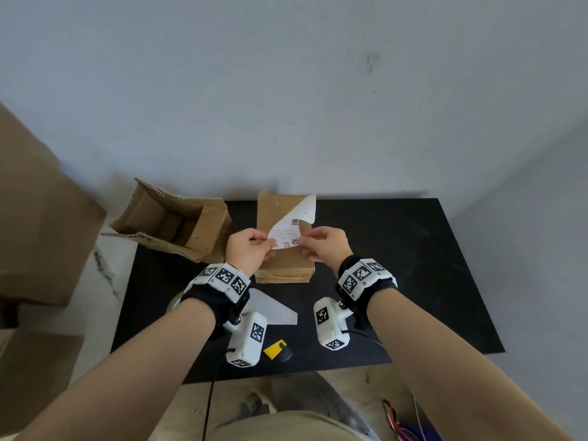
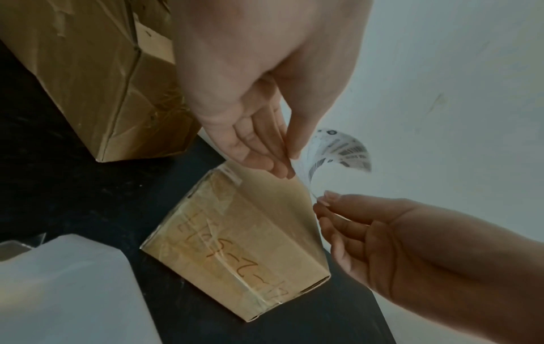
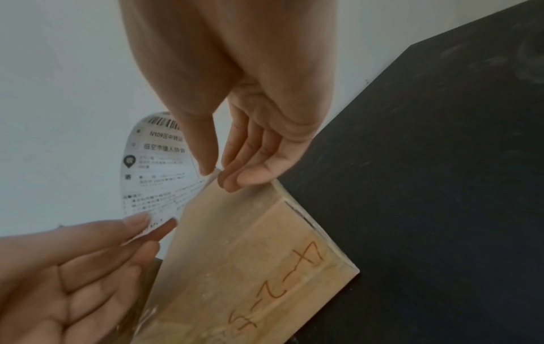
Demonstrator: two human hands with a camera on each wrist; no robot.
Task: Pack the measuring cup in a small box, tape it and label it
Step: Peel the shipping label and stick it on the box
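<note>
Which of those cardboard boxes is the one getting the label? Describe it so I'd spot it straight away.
On the black mat, look to the middle, right beneath both hands. The small box lies there closed and taped, with handwriting on its near side. The bigger cardboard box to its left gapes open; only the small one has the label held over it.

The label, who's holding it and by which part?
Both: left hand and right hand each pinch a near corner of the label.

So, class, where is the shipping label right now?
In the head view, the shipping label is centre, pinched between left hand and right hand, above the taped small box.
</note>
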